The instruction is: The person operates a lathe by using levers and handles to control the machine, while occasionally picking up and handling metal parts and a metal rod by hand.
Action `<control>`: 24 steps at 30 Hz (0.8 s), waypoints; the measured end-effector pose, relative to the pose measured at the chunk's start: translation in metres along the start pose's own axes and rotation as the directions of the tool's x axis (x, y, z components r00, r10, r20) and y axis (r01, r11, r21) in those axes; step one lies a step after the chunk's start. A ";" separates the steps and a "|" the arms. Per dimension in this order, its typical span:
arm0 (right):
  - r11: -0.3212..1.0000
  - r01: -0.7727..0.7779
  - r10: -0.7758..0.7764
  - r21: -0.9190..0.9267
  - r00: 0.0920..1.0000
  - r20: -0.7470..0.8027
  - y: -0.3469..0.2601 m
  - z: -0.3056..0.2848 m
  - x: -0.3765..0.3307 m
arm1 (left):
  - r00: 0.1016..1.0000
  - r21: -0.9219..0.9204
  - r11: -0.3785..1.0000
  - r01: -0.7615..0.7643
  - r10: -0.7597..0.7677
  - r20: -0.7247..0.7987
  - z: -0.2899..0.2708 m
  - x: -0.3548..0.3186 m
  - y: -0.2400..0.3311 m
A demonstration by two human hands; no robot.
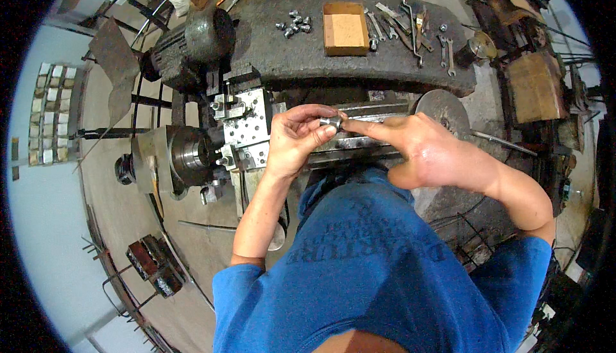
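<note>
In front of my chest, my left hand (pixel 293 136) pinches a small round metal part (pixel 332 122) between thumb and fingers. The part is shiny and short, like a bushing or nut; its exact kind is too small to tell. From the right comes my right hand (pixel 420 148), its index finger stretched out with the tip at the part's right end. Its other fingers look bent and are partly hidden. Both hands are over the bed of a lathe (pixel 378 110), to the right of its drilled metal block (pixel 247 122).
Beyond the lathe, a dark bench (pixel 276 58) carries several small metal pieces (pixel 294 25), a shallow cardboard box (pixel 346 29) and wrenches (pixel 450 55). An electric motor (pixel 192 48) is at the left. Near the chuck (pixel 190 155) lies a brush (pixel 154 176). A metal rod (pixel 504 142) sticks out at right.
</note>
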State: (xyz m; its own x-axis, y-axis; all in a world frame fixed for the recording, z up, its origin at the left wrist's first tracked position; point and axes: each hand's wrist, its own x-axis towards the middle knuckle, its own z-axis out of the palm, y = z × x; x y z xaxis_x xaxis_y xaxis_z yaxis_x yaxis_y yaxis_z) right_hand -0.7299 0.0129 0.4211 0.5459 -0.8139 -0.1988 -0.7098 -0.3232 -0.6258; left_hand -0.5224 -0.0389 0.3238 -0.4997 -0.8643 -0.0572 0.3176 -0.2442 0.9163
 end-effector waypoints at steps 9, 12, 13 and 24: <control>0.644 -0.017 -0.008 0.765 1.000 0.029 0.035 0.029 0.007 | 0.989 0.200 0.980 0.003 -0.033 0.144 -0.004 0.008 0.003; 0.546 -0.064 0.011 0.835 0.998 0.068 0.048 0.029 -0.003 | 0.975 0.205 0.979 0.021 -0.065 0.212 0.000 0.017 0.005; 0.580 -0.052 0.004 0.813 0.998 0.061 0.047 0.023 -0.003 | 0.975 0.210 0.978 0.016 -0.062 0.216 0.001 0.021 0.005; 0.751 -0.594 0.656 0.289 0.615 -0.438 0.282 -0.043 0.032 | 0.972 0.966 0.211 0.152 0.143 -0.184 -0.127 0.186 0.003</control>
State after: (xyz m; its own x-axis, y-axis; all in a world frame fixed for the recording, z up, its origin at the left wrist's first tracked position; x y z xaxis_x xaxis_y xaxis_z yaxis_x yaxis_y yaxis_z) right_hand -0.9312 -0.1252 0.2709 -0.3248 -0.9240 -0.2020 -0.7282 0.3806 -0.5699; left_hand -0.5118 -0.2568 0.2658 -0.2918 -0.9565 0.0025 -0.7871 0.2416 0.5675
